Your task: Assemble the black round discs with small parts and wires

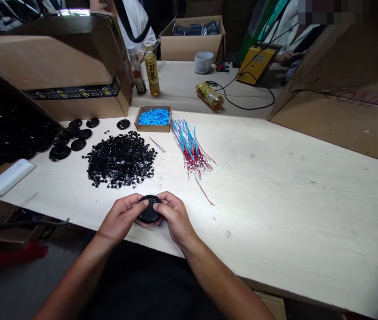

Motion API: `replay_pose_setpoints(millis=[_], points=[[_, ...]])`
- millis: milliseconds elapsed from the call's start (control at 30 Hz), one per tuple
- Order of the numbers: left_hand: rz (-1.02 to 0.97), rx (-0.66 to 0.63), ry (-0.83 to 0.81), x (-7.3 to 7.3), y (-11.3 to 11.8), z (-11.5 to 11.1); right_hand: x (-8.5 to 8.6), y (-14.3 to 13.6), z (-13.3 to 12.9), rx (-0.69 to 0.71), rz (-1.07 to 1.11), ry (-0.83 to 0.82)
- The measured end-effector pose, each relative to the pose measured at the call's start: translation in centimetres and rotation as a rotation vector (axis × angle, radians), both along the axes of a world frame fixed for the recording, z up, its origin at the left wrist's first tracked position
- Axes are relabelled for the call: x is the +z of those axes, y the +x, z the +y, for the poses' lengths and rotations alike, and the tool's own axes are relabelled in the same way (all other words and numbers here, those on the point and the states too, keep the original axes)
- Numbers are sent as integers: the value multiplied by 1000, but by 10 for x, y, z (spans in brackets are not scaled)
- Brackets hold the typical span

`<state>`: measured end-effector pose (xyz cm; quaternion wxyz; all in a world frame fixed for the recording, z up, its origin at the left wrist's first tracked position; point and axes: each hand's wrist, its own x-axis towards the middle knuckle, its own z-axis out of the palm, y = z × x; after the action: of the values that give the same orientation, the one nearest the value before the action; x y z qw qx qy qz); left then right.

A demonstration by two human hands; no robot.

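Head view: gripping round black disc (149, 214) from both sides in curled fingers of left hand (121, 218) and right hand (175, 215), over near edge of counter (275, 186), short of black parts pile (121, 160).

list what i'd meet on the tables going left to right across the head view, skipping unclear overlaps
white rectangular device with rounded corners → heap of small glossy black pieces → bundle of thin red, white and blue wires → yellow boxy device
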<state>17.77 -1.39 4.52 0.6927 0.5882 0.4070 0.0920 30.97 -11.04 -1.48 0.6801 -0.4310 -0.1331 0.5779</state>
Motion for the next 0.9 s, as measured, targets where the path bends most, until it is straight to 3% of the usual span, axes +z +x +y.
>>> replay_pose_setpoints(millis=[433, 900], points=[[-23, -39, -19, -9, -23, 16, 15, -10, 9, 26, -250, -127], [-118, 37, -61, 3, -77, 61, 40, -54, 59, 64, -458, -125]])
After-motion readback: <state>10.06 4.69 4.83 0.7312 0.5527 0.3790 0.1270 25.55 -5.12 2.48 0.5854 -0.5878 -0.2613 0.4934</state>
